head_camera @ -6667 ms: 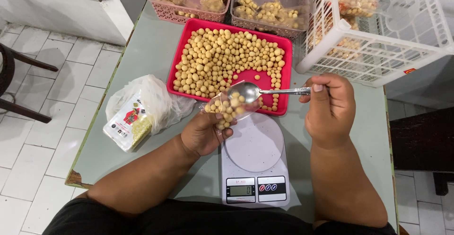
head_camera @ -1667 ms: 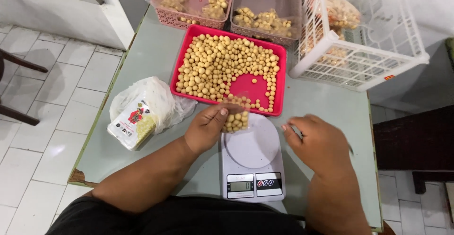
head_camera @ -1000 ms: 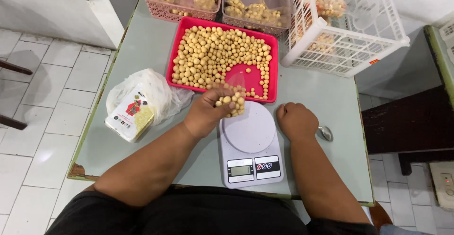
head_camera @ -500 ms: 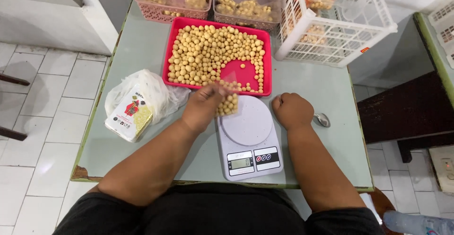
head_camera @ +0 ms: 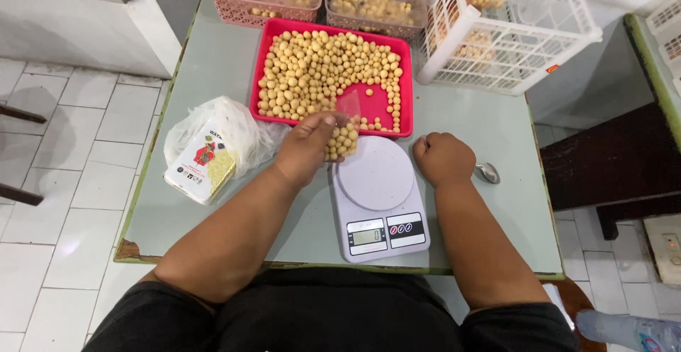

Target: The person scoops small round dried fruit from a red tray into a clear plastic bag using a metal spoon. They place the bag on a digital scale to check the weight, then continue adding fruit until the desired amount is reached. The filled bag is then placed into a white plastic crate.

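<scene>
1. Head view, hands: the left hand (head_camera: 306, 146) is closed around a small clear bag of pale round balls (head_camera: 345, 136), holding it just off the upper-left edge of the white kitchen scale (head_camera: 377, 196). The right hand (head_camera: 444, 158) is curled into a loose fist on the tabletop (head_camera: 213, 61) just right of the scale; whether it holds anything cannot be told.

2. Head view, surroundings: a metal spoon (head_camera: 486, 172) lies on the tabletop beside the right hand, not gripped. Behind the scale sits a red tray (head_camera: 264, 54) mostly covered with the same balls, with a bare patch near its front right corner. To the left lies a white plastic bag with a printed packet (head_camera: 206, 155). Two pink baskets (head_camera: 245, 12) and a white crate (head_camera: 511, 47) at the far edge hold filled bags.

3. Progress, as a judgement: the bag looks filled and the scooping done. The scale's platform is bare, so weighing seems still to come, and closing the bag too.

4. Against the earlier frames: the spoon, which was raised full of balls over the bag in the right hand, has been put down. The bag has stayed in the left hand near the scale's corner, and the right hand has closed and settled on the tabletop.
</scene>
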